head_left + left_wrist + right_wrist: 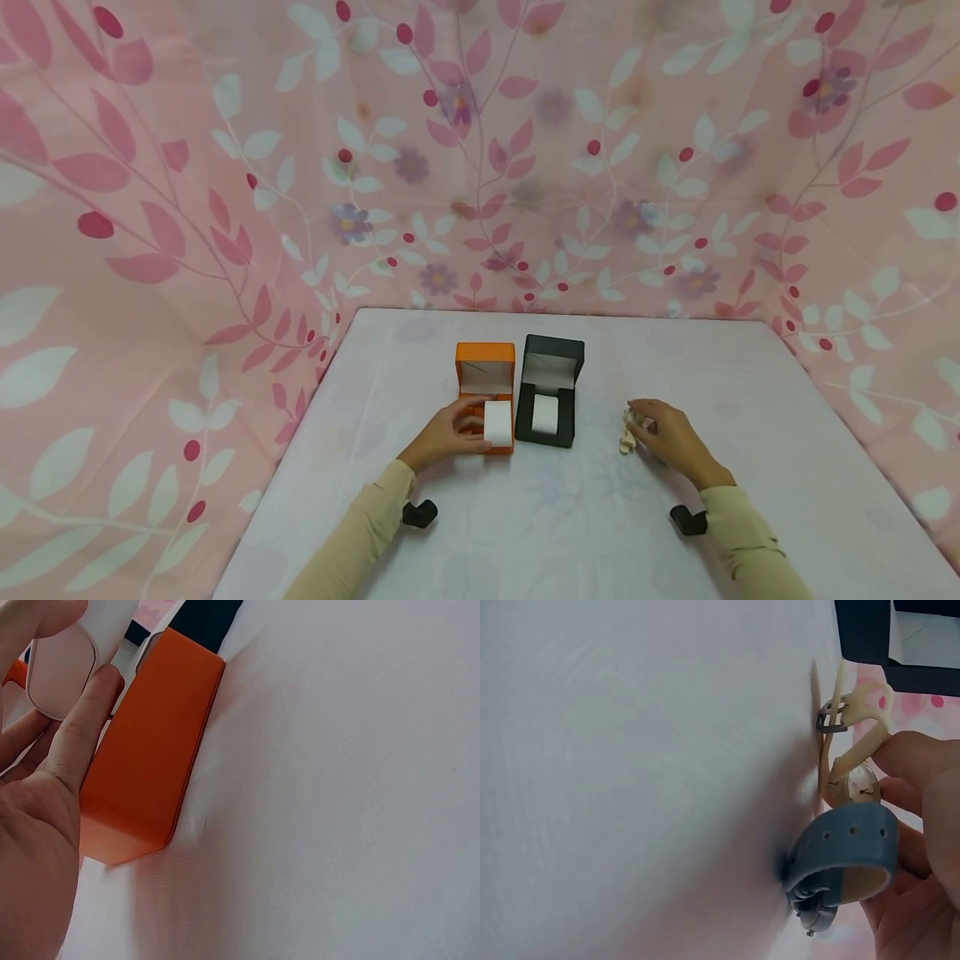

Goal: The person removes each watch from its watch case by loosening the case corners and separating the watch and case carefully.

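My left hand (448,435) holds a white watch cushion (497,423) between thumb and fingers, at the front of an open orange watch box (486,353). In the left wrist view the cushion (64,667) is tilted beside the box's orange side (154,742). Over on the right, my right hand (678,437) pinches a wristwatch with a cream strap (861,784), close to the tabletop. A blue-grey watch strap (847,836) with holes and a buckle lies beside those fingers in the right wrist view; the head view mostly hides it.
A black watch box (557,348) stands open just right of the orange one, with a white cushion (545,414) inside. Everything sits on a table with a pale cloth (525,533). Pink floral fabric (555,158) hangs behind and at both sides.
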A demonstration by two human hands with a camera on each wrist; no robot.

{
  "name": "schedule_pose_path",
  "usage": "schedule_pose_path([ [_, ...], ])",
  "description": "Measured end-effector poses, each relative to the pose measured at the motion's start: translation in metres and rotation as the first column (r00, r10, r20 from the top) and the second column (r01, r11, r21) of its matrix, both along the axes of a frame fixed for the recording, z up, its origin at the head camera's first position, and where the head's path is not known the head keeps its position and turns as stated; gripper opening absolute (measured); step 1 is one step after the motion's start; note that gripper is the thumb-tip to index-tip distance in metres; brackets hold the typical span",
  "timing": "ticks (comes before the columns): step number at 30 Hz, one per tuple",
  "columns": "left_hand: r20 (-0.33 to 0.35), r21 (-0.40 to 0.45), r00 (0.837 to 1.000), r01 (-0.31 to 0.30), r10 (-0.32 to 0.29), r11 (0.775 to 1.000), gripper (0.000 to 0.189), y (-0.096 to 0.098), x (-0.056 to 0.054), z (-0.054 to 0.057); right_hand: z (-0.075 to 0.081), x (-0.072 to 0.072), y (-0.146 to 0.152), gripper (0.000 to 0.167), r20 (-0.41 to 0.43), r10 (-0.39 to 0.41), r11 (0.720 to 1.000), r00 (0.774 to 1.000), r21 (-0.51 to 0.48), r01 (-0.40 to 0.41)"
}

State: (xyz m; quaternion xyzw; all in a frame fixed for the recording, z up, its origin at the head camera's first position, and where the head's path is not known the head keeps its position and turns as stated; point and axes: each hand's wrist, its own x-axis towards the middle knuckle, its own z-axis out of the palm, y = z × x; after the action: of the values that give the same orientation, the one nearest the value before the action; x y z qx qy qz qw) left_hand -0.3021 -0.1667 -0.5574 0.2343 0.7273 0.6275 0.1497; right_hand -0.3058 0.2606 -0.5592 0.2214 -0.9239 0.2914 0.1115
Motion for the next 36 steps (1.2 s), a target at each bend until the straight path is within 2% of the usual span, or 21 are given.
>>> schedule_pose_path([
  [1, -0.002, -0.001, 1.0, -0.001, 0.001, 1.0, 0.08, -0.0001, -0.0014, -0.0034, -0.0003, -0.0001, -0.0003, 0.042, 0.006, -0.004, 1.0, 1.0, 0.009, 0.004],
  [10, 0.007, -0.001, 1.0, 0.003, -0.003, 1.0, 0.083, 0.0004, -0.0019, -0.005, 0.002, -0.0026, -0.0037, 0.036, 0.033, -0.059, 0.992, 0.998, 0.116, 0.055],
  [15, 0.008, -0.007, 1.0, -0.007, 0.007, 1.0, 0.083, -0.0002, -0.0014, -0.0044, -0.0009, -0.0028, -0.0023, 0.033, 0.053, -0.064, 0.993, 0.997, 0.104, 0.058],
  [25, 0.01, -0.019, 1.0, -0.023, 0.023, 1.0, 0.086, 0.0001, -0.0003, -0.0022, 0.001, -0.0036, -0.0003, 0.037, 0.085, -0.063, 0.995, 0.994, 0.084, 0.056],
  [36, 0.012, -0.017, 1.0, -0.008, 0.008, 1.0, 0.085, 0.0006, 0.0017, 0.0011, 0.0007, -0.0072, 0.0017, 0.038, 0.095, -0.1, 0.994, 0.991, 0.044, 0.096],
])
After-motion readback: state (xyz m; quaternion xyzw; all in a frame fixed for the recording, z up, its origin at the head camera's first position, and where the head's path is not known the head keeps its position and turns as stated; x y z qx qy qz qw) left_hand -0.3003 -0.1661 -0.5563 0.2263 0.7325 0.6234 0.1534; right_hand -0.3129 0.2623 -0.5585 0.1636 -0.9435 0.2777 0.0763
